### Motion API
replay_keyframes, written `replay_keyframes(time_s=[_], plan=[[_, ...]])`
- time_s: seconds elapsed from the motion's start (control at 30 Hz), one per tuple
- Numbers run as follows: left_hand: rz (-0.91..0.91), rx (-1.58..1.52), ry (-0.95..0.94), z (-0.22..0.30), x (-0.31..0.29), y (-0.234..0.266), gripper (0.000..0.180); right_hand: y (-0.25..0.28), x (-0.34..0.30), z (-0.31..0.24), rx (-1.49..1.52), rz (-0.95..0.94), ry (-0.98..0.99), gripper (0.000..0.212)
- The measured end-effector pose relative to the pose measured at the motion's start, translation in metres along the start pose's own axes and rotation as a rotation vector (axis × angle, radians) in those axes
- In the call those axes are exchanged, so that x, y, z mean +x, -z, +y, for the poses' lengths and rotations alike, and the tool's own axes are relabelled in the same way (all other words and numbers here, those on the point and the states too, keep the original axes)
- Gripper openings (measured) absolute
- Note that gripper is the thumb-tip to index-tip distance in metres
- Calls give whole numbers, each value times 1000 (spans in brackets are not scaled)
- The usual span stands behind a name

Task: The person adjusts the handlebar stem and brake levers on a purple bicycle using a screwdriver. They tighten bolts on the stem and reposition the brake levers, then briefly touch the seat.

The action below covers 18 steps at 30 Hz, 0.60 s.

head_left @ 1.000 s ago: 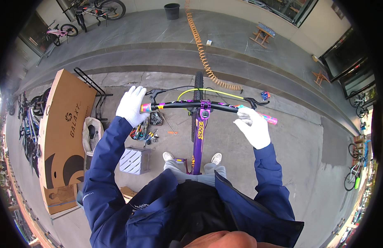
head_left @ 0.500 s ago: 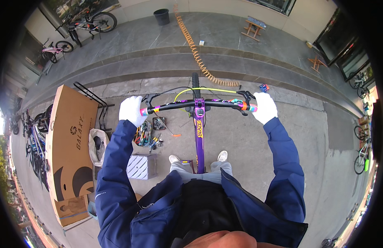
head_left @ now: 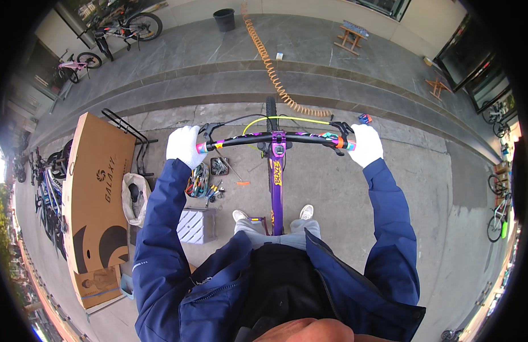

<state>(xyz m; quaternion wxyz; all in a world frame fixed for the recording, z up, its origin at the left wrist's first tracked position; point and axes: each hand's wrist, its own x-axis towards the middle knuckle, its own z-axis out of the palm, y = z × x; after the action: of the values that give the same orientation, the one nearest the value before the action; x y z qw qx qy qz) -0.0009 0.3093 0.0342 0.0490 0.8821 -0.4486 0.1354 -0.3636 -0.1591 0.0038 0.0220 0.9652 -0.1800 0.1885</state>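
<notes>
A purple bicycle frame stands between my legs, its front tyre pointing away from me. Across it runs a black handlebar with colourful patches. My left hand, in a white glove, is wrapped round the left grip; my right hand, gloved too, is closed round the right one. Both grips are mostly hidden under the gloves. A brake lever sits just ahead of each hand. From the right side a yellow-green cable arcs over toward the middle.
Left of the bike are a tall cardboard box, a white sack, a pile of tools and a lilac crate. Ahead rises a stone step with a coiled orange hose lying across it. A wooden stool stands beyond.
The handlebar has shifted very slightly to the right and away from me, with both hands still on it. The front wheel looks a touch straighter.
</notes>
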Motion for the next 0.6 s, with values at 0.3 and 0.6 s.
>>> replay_keyframes(time_s=[0.3, 0.6], plan=[[69, -46, -21, 0, -5, -4, 72, -3, -5, 1, 23, 60, 19, 60], [46, -45, 0, 4, -7, -4, 82, -11, -8, 5, 63, 73, 23, 67]])
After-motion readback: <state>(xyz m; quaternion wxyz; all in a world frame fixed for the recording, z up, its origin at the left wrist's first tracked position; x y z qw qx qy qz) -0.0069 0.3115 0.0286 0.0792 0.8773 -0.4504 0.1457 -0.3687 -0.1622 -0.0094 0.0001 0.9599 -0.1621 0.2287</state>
